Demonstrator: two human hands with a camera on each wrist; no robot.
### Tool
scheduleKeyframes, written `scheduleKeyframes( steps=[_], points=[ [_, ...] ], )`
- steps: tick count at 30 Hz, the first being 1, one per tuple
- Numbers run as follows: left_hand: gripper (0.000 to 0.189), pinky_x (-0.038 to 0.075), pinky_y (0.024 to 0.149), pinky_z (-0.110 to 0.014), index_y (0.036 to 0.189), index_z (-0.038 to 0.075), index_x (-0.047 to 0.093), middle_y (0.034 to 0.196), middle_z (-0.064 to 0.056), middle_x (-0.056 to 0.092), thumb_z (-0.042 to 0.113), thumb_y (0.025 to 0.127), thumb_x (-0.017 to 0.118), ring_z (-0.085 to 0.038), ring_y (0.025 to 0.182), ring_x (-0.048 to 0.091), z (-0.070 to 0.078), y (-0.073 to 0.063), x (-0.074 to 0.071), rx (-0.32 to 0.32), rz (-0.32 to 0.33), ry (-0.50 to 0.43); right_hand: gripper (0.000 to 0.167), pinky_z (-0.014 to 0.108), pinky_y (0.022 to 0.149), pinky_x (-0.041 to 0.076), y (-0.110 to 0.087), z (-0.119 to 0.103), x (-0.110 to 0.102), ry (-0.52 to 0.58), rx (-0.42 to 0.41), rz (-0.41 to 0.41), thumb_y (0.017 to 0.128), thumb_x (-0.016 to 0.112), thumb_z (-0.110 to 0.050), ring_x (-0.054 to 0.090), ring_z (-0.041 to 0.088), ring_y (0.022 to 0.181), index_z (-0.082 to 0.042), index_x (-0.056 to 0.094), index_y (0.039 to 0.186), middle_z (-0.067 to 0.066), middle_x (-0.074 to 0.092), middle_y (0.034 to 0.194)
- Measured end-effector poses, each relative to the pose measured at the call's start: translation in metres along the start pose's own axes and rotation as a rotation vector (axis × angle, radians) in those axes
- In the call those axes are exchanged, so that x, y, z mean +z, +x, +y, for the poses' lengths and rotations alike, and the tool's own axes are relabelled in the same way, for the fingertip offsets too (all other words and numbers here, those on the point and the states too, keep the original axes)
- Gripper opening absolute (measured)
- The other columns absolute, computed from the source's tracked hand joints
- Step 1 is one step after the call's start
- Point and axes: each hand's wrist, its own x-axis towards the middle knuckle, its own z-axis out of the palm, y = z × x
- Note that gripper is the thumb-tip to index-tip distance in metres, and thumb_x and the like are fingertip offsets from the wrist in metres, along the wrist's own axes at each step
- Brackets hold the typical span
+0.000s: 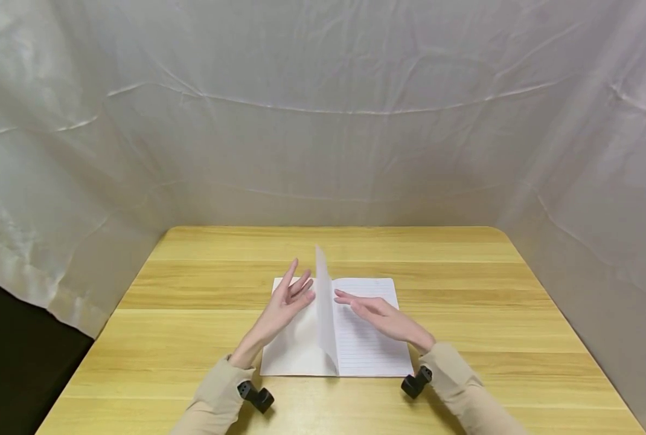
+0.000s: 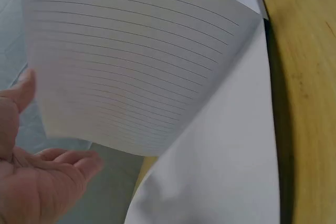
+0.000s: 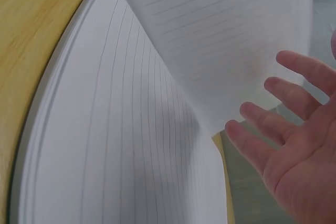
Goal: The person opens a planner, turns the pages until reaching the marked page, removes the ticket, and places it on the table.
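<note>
An open notebook (image 1: 377,356) with ruled pages lies on the table. One page (image 1: 325,308) stands nearly upright from its spine, between the two hands. My left hand (image 1: 282,305) is held over the blank left side, fingers spread and loosely bent. In the left wrist view the left thumb (image 2: 23,90) is beside the lifted page's outer edge; whether it touches, I cannot tell. Over the ruled right side is my right hand (image 1: 385,317), its fingers extended toward the lifted page. The right fingertips (image 3: 252,109) appear close to that page in the right wrist view; contact is unclear.
The wooden table (image 1: 192,290) has rounded far corners. Pale sheeting (image 1: 323,151) hangs behind it and along both sides. A black camera (image 1: 256,396) is worn on the left wrist, and another black camera (image 1: 416,382) on the right.
</note>
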Motion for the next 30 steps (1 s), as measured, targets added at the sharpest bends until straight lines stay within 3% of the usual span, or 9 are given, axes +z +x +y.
scheduleKeyframes(
  steps=[6, 9, 13, 16, 19, 22, 27, 28, 30],
  points=[
    [0.083, 0.031, 0.121, -0.050, 0.163, 0.014, -0.005, 0.167, -0.022, 0.020, 0.015, 0.104, 0.054, -0.037, 0.152, 0.030, 0.007, 0.001, -0.001, 0.006, 0.052, -0.029, 0.043, 0.052, 0.125, 0.027, 0.004, -0.005, 0.004, -0.014, -0.016, -0.007, 0.111, 0.035, -0.024, 0.032, 0.033, 0.152, -0.010, 0.051, 0.148, 0.008, 0.039, 0.162],
    [0.081, 0.038, 0.118, -0.055, 0.164, 0.019, -0.002, 0.165, -0.025, 0.025, 0.017, 0.104, 0.053, -0.041, 0.148, 0.037, 0.008, 0.000, -0.001, -0.036, 0.080, -0.048, 0.043, 0.051, 0.125, 0.028, 0.005, -0.007, 0.005, -0.016, -0.022, -0.007, 0.111, 0.035, -0.024, 0.033, 0.033, 0.152, -0.009, 0.051, 0.148, 0.008, 0.040, 0.161],
    [0.079, 0.055, 0.102, -0.043, 0.164, 0.022, 0.000, 0.157, -0.027, 0.039, 0.015, 0.105, 0.052, -0.038, 0.134, 0.054, 0.009, -0.001, -0.004, -0.075, 0.126, -0.127, 0.044, 0.057, 0.123, 0.028, 0.004, -0.005, 0.005, -0.028, -0.011, 0.011, 0.111, 0.035, -0.025, 0.034, 0.035, 0.151, -0.005, 0.051, 0.146, 0.010, 0.040, 0.160],
    [0.081, 0.060, 0.090, -0.032, 0.163, 0.019, 0.002, 0.154, -0.027, 0.043, 0.007, 0.102, 0.054, -0.035, 0.126, 0.061, 0.008, -0.001, -0.007, -0.075, 0.177, -0.168, 0.045, 0.060, 0.123, 0.026, 0.002, -0.003, 0.003, -0.024, 0.005, 0.035, 0.111, 0.035, -0.026, 0.034, 0.037, 0.151, -0.004, 0.052, 0.146, 0.011, 0.040, 0.160],
    [0.087, 0.061, 0.089, -0.030, 0.163, 0.016, 0.006, 0.158, -0.026, 0.038, -0.002, 0.096, 0.059, -0.039, 0.126, 0.061, 0.007, 0.000, -0.012, -0.068, 0.230, -0.131, 0.045, 0.062, 0.123, 0.025, 0.000, 0.002, 0.000, -0.012, 0.013, 0.056, 0.111, 0.035, -0.026, 0.033, 0.039, 0.151, -0.003, 0.052, 0.146, 0.013, 0.040, 0.160],
    [0.092, 0.058, 0.098, -0.041, 0.163, 0.015, 0.011, 0.163, -0.023, 0.031, -0.009, 0.090, 0.062, -0.044, 0.131, 0.056, 0.003, 0.001, -0.017, -0.065, 0.266, -0.068, 0.045, 0.062, 0.122, 0.025, -0.003, 0.009, -0.004, -0.016, 0.015, 0.068, 0.111, 0.033, -0.025, 0.032, 0.041, 0.150, -0.003, 0.050, 0.146, 0.016, 0.039, 0.160],
    [0.091, 0.034, 0.119, -0.061, 0.160, 0.013, 0.022, 0.166, -0.020, 0.025, -0.011, 0.084, 0.066, -0.039, 0.151, 0.033, -0.003, 0.002, -0.026, -0.027, 0.294, 0.074, 0.046, 0.064, 0.121, 0.025, -0.006, 0.023, -0.010, -0.005, 0.029, 0.076, 0.112, 0.031, -0.024, 0.031, 0.044, 0.149, -0.002, 0.047, 0.148, 0.019, 0.037, 0.160],
    [0.090, 0.033, 0.119, -0.062, 0.159, 0.011, 0.024, 0.166, -0.020, 0.025, -0.011, 0.084, 0.066, -0.039, 0.153, 0.029, -0.004, 0.002, -0.028, -0.016, 0.294, 0.103, 0.046, 0.064, 0.121, 0.024, -0.007, 0.025, -0.011, 0.003, 0.031, 0.079, 0.112, 0.030, -0.024, 0.031, 0.044, 0.150, -0.001, 0.046, 0.148, 0.019, 0.037, 0.160],
    [0.086, 0.041, 0.114, -0.062, 0.158, 0.007, 0.028, 0.165, -0.021, 0.026, -0.011, 0.083, 0.066, -0.043, 0.148, 0.035, -0.007, 0.003, -0.030, -0.018, 0.287, 0.131, 0.047, 0.064, 0.122, 0.024, -0.008, 0.029, -0.013, 0.025, 0.049, 0.094, 0.112, 0.031, -0.025, 0.030, 0.044, 0.150, -0.001, 0.046, 0.149, 0.019, 0.037, 0.160]
  ],
)
